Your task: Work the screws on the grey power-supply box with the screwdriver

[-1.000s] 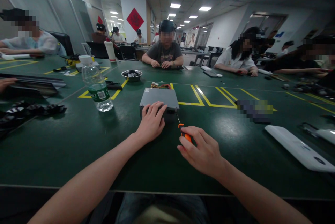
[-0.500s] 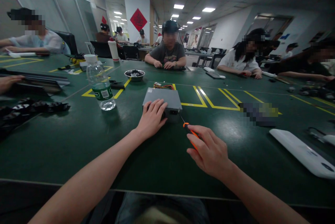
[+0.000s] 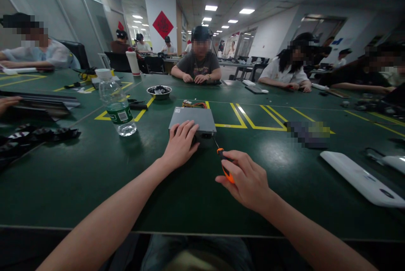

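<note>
A grey metal box (image 3: 193,118) with coloured wires at its far end lies on the green table (image 3: 79,169) in front of me. My left hand (image 3: 180,144) rests flat on the box's near edge, fingers spread. My right hand (image 3: 245,180) is closed around the orange-and-black handle of a screwdriver (image 3: 224,163). The screwdriver's thin shaft points at the near right corner of the box.
A water bottle (image 3: 116,104) stands left of the box, with a metal bowl (image 3: 159,90) behind it. A white flat panel (image 3: 360,178) lies at the right. Black parts (image 3: 38,134) sit at the left. Other people sit around the table's far side.
My right hand with the screwdriver has shifted slightly and its grip turned a little; the tip stays at the box's near right corner. My left hand stays on the box.
</note>
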The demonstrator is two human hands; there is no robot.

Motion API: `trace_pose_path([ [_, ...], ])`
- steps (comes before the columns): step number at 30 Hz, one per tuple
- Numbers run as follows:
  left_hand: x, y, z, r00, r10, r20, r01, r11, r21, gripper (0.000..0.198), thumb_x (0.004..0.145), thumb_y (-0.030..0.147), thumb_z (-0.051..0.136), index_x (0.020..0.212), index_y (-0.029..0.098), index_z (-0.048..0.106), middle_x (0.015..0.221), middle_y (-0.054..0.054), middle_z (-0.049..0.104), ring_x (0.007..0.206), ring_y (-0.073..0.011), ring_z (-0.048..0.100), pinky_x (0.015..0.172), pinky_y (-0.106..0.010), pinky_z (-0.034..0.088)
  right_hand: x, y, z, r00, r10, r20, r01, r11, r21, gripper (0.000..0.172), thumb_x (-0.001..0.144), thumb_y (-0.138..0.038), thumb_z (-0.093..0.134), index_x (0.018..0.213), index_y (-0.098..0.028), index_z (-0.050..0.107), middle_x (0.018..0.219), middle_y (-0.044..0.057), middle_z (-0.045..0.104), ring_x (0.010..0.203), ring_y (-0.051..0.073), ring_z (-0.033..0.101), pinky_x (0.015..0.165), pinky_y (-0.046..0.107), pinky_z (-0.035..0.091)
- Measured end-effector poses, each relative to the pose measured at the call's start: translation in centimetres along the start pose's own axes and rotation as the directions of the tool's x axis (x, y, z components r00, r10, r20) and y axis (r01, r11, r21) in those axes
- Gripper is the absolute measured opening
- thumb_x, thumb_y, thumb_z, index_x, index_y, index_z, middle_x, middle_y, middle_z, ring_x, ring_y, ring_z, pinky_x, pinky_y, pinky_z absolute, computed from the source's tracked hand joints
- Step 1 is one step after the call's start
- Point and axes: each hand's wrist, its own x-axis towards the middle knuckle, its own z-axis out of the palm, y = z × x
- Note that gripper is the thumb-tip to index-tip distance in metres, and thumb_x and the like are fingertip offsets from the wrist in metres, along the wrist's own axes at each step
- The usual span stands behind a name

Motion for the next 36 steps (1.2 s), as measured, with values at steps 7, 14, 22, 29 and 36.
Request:
trace_pose_path([
  [7,0.0,0.0,0.2,1.0,-0.001,-0.004,0.001,1.0,0.003,0.046,0.083,0.03,0.048,0.126,0.017,0.038,0.134,-0.011,0.042,0.126,-0.0254,0.033,0.103,-0.044,0.019,-0.4,0.0,0.4,0.989,-0.142,0.044,0.135,0.981,0.137,0.023,0.082,-0.011,0.047,0.103,-0.017,0.052,0.11,0.013,0.054,0.106,0.021,0.052,0.083,0.035,0.05],
  [14,0.0,0.1,0.2,1.0,-0.004,-0.006,0.004,1.0,0.008,0.045,0.084,0.029,0.046,0.126,0.017,0.039,0.133,-0.011,0.042,0.125,-0.0257,0.033,0.103,-0.044,0.02,0.0,-0.4,0.1,0.996,-0.082,0.042,0.072,0.976,0.206,0.016,0.081,-0.013,0.048,0.096,-0.014,0.055,0.102,0.014,0.059,0.102,0.022,0.054,0.083,0.037,0.051],
  [22,0.0,0.1,0.1,1.0,-0.007,-0.003,0.007,1.0,0.008,0.044,0.084,0.029,0.045,0.127,0.017,0.038,0.134,-0.011,0.041,0.126,-0.0245,0.032,0.103,-0.043,0.02,0.0,-0.4,-0.2,0.997,-0.077,0.012,0.077,0.997,0.018,0.02,0.08,-0.015,0.054,0.101,-0.014,0.057,0.105,0.016,0.061,0.099,0.021,0.058,0.08,0.03,0.051],
  [29,-0.1,0.2,0.1,1.0,-0.008,-0.007,0.008,1.0,0.004,0.044,0.084,0.028,0.044,0.126,0.017,0.039,0.134,-0.011,0.042,0.126,-0.0248,0.033,0.103,-0.044,0.02,-0.1,0.0,-0.2,1.0,0.021,0.005,-0.021,0.999,0.027,0.016,0.081,-0.021,0.053,0.096,-0.016,0.054,0.102,0.015,0.06,0.096,0.021,0.058,0.076,0.033,0.051],
  [36,0.0,0.4,0.1,1.0,-0.021,0.002,0.021,1.0,-0.003,0.044,0.084,0.029,0.045,0.126,0.017,0.039,0.134,-0.011,0.041,0.126,-0.0254,0.033,0.103,-0.044,0.02,-0.6,0.0,0.5,0.999,-0.04,0.025,0.042,0.995,-0.09,0.029,0.078,-0.013,0.057,0.106,-0.021,0.052,0.106,0.013,0.06,0.095,0.019,0.06,0.073,0.025,0.049],
])
